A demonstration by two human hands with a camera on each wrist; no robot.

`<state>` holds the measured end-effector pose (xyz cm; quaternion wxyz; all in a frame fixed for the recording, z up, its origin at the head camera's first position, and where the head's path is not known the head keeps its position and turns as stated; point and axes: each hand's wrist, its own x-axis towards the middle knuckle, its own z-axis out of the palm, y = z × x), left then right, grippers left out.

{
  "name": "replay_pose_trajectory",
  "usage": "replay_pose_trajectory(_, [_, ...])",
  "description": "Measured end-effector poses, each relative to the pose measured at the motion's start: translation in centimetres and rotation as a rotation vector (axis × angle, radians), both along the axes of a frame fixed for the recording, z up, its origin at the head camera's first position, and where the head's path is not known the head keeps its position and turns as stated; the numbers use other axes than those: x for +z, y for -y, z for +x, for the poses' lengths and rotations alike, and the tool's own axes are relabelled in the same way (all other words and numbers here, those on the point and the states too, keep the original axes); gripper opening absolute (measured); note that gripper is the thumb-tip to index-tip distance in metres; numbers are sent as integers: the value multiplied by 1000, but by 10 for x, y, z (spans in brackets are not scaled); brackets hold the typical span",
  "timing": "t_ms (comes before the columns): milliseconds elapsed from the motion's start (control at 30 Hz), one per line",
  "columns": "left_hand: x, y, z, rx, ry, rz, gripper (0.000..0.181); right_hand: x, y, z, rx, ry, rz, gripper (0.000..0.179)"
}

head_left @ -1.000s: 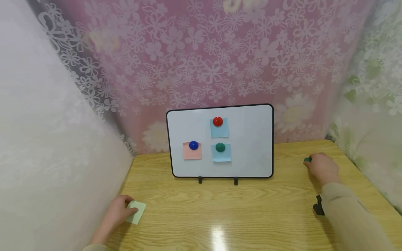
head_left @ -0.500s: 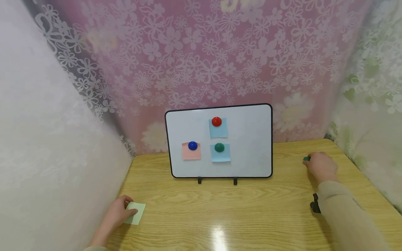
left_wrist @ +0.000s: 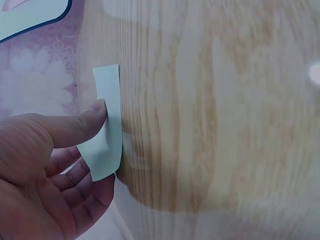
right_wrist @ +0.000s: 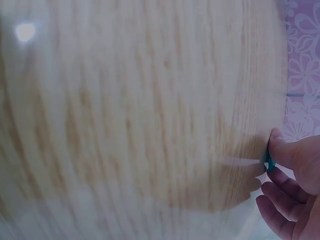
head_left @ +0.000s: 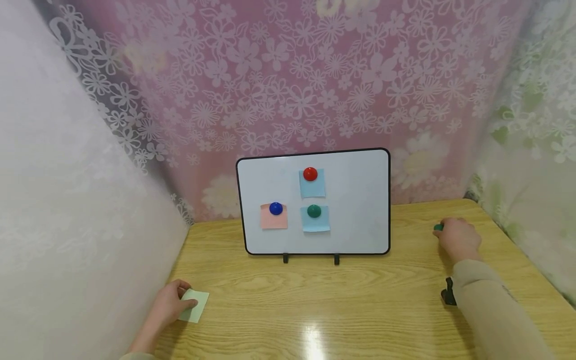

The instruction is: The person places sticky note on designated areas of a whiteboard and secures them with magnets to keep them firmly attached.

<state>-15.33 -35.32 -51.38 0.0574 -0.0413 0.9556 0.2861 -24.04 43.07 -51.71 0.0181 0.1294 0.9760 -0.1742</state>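
At the table's left side my left hand (head_left: pixel 170 303) pinches a pale green sticky note (head_left: pixel 196 306), thumb on top and fingers beneath. The left wrist view shows the note (left_wrist: pixel 111 135) slightly bent, its lower edge by the fingers. Far to the right, my right hand (head_left: pixel 459 238) pinches a green round magnet (head_left: pixel 438 227) between thumb and fingers, low over the tabletop. Only a sliver of that magnet (right_wrist: pixel 270 162) shows in the right wrist view. Between the hands stands a whiteboard (head_left: pixel 360 200) bearing a red magnet (head_left: pixel 310 174), a blue magnet (head_left: pixel 276 208) and another green magnet (head_left: pixel 314 211).
Two light blue notes, an upper blue note (head_left: pixel 312 189) and a lower blue note (head_left: pixel 316 225), and a pink note (head_left: pixel 273 221) hang under the magnets. Black feet (head_left: pixel 336 259) support the board on the wooden table (head_left: pixel 261 310). A floral curtain (head_left: pixel 288 90) hangs behind.
My right hand and forearm have shifted slightly left, still pinching the green magnet. The left hand keeps the note in almost the same place. The head view has moved a little.
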Motion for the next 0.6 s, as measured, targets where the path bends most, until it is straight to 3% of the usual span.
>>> replay_pose_trajectory(233, [-2, 2, 2, -5, -8, -21, 48, -1, -2, -2, -17, 23, 6, 52])
replay_pose_trajectory(600, [-4, 1, 2, -4, -21, 29, 42, -6, -4, -4, -28, 32, -5, 53])
